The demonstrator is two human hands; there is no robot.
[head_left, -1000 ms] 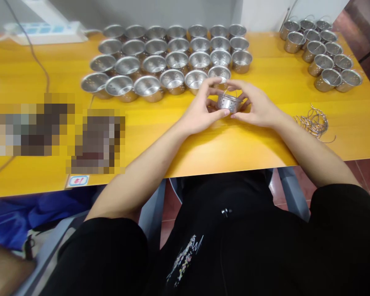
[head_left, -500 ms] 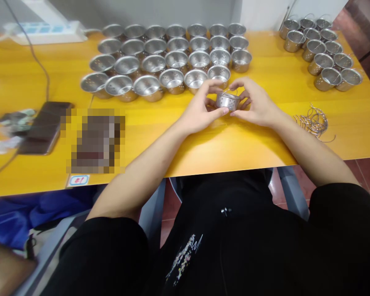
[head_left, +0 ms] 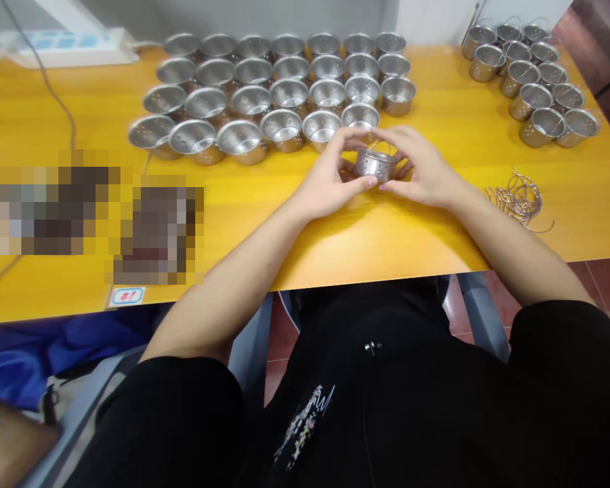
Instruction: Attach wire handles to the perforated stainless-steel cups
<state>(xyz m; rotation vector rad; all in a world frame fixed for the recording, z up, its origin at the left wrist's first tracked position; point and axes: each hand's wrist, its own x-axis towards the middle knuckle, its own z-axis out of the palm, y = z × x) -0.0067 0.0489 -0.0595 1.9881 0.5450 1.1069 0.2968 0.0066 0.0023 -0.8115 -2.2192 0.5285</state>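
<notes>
My left hand (head_left: 330, 183) and right hand (head_left: 421, 177) pinch a perforated steel cup (head_left: 375, 165) between their fingers over the counter (head_left: 285, 224), just before rows of like cups (head_left: 279, 88), mouths up.

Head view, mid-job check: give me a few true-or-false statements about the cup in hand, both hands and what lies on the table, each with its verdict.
1. The left hand and right hand both hold one perforated metal cup. True.
2. The loose wire handles lie left of the hands. False: they lie to the right of the hands, on the yellow table.
3. A block of cups stands in rows beyond the hands. True.
4. The power strip sits at the table's near edge. False: it lies at the far left, by the wall.
</notes>
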